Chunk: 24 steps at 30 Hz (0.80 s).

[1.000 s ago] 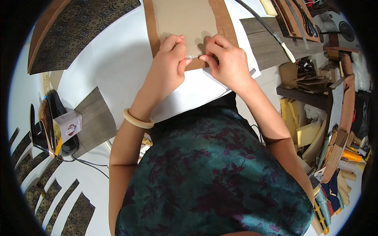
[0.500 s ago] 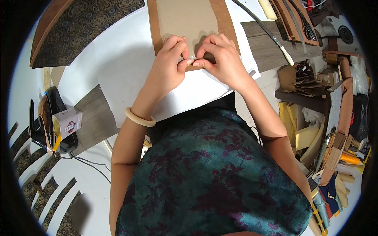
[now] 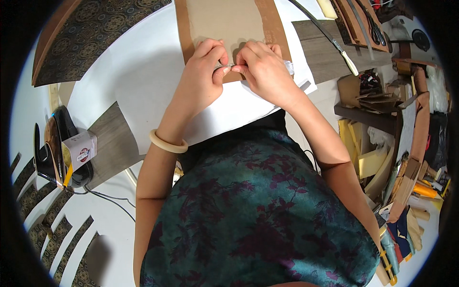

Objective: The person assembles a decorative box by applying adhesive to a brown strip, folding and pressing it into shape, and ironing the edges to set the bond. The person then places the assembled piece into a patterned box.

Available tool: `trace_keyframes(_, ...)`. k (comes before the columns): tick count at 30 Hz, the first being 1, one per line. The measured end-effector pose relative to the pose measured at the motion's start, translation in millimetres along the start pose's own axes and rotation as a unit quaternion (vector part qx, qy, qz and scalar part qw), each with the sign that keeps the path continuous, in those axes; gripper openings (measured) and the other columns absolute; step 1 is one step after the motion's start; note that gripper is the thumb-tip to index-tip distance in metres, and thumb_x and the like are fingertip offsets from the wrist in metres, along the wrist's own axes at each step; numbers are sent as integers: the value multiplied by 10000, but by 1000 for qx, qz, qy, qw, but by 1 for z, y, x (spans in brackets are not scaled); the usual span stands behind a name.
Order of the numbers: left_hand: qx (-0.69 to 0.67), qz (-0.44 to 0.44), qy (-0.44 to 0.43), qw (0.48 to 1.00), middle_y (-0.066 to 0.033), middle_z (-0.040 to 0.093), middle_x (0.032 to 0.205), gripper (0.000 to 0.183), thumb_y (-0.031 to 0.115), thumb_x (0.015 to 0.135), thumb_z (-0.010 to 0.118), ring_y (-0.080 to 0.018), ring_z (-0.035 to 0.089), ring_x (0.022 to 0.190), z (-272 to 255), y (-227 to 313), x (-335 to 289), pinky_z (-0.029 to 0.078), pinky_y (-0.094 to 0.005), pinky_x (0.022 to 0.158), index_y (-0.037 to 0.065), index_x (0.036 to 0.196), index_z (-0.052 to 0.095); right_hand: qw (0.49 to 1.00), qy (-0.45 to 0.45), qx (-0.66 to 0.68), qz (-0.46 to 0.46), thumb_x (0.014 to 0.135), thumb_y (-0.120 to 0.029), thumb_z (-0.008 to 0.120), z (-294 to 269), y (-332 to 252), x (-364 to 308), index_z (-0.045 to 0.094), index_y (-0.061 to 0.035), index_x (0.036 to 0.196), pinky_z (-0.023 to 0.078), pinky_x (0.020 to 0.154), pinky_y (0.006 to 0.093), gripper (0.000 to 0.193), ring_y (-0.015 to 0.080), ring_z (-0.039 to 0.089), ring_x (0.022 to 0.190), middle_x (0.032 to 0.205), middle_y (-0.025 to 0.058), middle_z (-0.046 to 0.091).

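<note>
A beige sheet with brown side borders (image 3: pixel 224 19) lies on large white paper (image 3: pixel 158 100) in front of me. At its near edge, my left hand (image 3: pixel 204 71) is closed, thumb and fingertips pinching a thin shiny strip (image 3: pixel 224 66). My right hand (image 3: pixel 263 69) pinches the same strip a little to the right, its fingers curled over the sheet. The thumbs almost meet, and the strip's ends are hidden by the fingers. A crumpled piece of clear plastic (image 3: pixel 289 67) shows just beyond my right hand. A pale bangle (image 3: pixel 168 142) circles my left forearm.
A curved patterned panel (image 3: pixel 100 36) stands at the far left. A white-handled tool (image 3: pixel 350 62) and black scissors (image 3: pixel 376 33) lie at the far right. A box of scraps (image 3: pixel 377 153) stands right; a pen holder (image 3: pixel 67 148) sits left, above patterned strips (image 3: pixel 52 215).
Both hands have shifted slightly away from me, still pinching at the sheet's near edge. Clear plastic now shows beside my right hand. The view has moved slightly.
</note>
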<state>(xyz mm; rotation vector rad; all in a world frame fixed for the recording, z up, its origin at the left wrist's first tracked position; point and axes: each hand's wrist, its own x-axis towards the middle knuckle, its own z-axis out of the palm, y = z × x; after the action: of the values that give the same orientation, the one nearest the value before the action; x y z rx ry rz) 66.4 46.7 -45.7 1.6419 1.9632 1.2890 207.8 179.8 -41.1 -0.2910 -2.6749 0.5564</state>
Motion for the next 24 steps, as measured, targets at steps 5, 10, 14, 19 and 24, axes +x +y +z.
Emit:
trace_keyframes(5, -7, -14, -35, 999, -137, 564, 1109, 195, -67, 839, 680, -368, 588, 1267, -7, -2, 1, 485, -412, 975, 8, 934, 528, 1000, -1, 6, 11, 891, -166, 711, -1, -1, 0, 605, -53, 884, 370, 830, 394, 155, 267, 603, 918, 900, 66, 598)
trace_keyframes(10, -11, -3, -35, 999, -134, 575, 1102, 330, 77, 785, 821, -346, 584, 1150, -10, 6, 3, 491, -408, 919, 12, 920, 527, 999, -36, 10, 33, 897, -196, 700, -3, -2, 1, 632, -43, 893, 366, 843, 421, 167, 279, 625, 966, 929, 85, 622)
trace_keyframes(14, 19, 4, -1, 1000, -125, 576, 1054, 398, 136, 743, 868, -318, 566, 975, 1, -1, 1, 500, -401, 798, 15, 894, 521, 998, -26, 36, 39, 883, -214, 723, -3, 2, 3, 646, -67, 860, 384, 805, 420, 168, 271, 637, 899, 869, 82, 622)
trace_keyframes(19, -4, -34, 10, 999, -129, 579, 1062, 382, 120, 744, 868, -324, 573, 1060, 5, 1, 1, 490, -402, 840, 19, 880, 525, 980, 15, 178, 87, 864, -268, 771, -16, 19, 10, 682, -53, 917, 490, 696, 393, 239, 284, 657, 735, 823, 100, 662)
trace_keyframes(24, 9, -68, 4, 998, -122, 594, 1081, 339, 87, 764, 854, -327, 608, 1209, 6, 3, 1, 485, -384, 948, 24, 862, 536, 989, -33, 128, 65, 798, -317, 821, -33, 25, 2, 652, -40, 829, 499, 714, 388, 326, 272, 625, 712, 777, 83, 642)
